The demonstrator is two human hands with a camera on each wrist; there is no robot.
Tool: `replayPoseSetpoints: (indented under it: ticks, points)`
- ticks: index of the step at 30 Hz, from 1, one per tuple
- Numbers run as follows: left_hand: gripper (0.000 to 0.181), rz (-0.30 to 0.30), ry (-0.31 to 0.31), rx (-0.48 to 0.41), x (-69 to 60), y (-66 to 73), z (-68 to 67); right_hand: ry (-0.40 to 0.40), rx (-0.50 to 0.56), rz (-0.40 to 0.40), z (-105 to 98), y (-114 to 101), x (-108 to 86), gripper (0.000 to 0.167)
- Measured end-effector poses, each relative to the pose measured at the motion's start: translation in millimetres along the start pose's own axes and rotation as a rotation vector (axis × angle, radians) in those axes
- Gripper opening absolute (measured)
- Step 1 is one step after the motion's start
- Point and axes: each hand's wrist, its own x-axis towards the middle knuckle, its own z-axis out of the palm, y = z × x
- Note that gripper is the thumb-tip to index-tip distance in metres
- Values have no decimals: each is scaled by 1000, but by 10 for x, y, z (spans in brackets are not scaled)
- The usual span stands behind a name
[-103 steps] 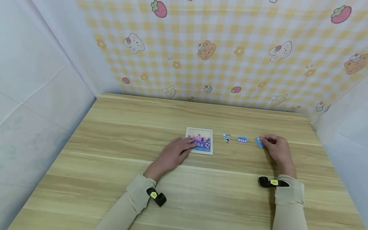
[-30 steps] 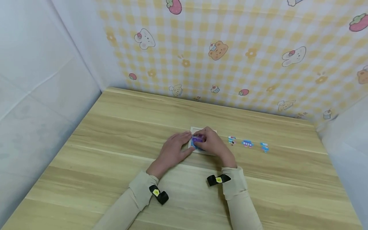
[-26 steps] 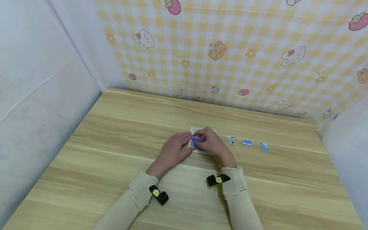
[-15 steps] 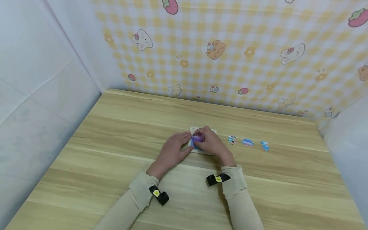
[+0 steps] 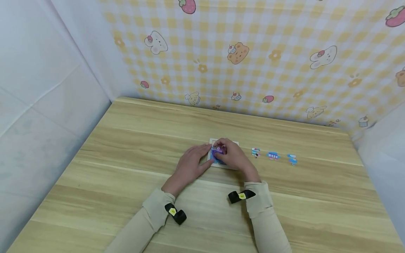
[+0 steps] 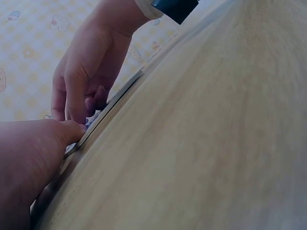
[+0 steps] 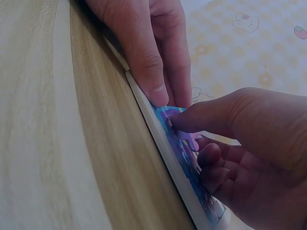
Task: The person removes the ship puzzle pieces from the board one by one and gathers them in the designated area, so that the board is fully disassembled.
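A square jigsaw puzzle in a pale frame (image 5: 218,166) lies on the wooden table, its picture partly covered by both hands. My left hand (image 5: 190,162) rests at the frame's left side, fingers extended and thumb touching the near left corner. Over the puzzle, my right hand (image 5: 235,157) pinches a purple puzzle piece (image 7: 191,139) between thumb and fingers. In the right wrist view that piece looks tilted up from the picture; whether its lower edge touches the board is hard to tell. The left wrist view shows both hands meeting at the frame's edge.
To the right of the frame lie three loose puzzle pieces in a row: a white-and-blue one (image 5: 255,152), a blue-and-pink one (image 5: 273,155) and a blue one (image 5: 292,160). A checked cloth (image 5: 190,52) hangs behind the table's back edge.
My right hand has let go of the rightmost blue piece and moved left onto the puzzle. My left hand has shifted off the picture to the frame's left side. Little differs over the last second.
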Motion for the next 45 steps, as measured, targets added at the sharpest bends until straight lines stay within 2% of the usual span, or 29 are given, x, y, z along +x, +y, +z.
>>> replayPoseSetpoints:
  ticks: [10,12,19,23,27,31,35,41,45]
  points:
    - [62,-3,-7,11,-6,6,-9,14,60,-78,-62,65,-12,15]
    - [62,-7,-9,11,-7,9,-12,12,70,-74,-72,74,-10,15]
    - [62,-16,-20,3,-15,16,-29,6,84,15,-86,71,-14,14]
    - [62,-17,-17,6,-22,13,-33,18,104,8,-99,71,-24,12]
    - [61,-15,-10,-2,-24,20,-28,77,164,-2,-189,76,-81,14]
    - [62,-18,-11,-22,-23,35,-15,174,210,14,-380,104,-245,21]
    - [61,-12,-8,-26,-27,54,-9,239,163,49,-581,218,-505,28]
    - [61,-16,4,-27,-34,51,-22,212,85,177,-759,472,-929,26]
    - [61,-23,-3,-41,-36,41,-14,176,69,246,-814,612,-1106,23]
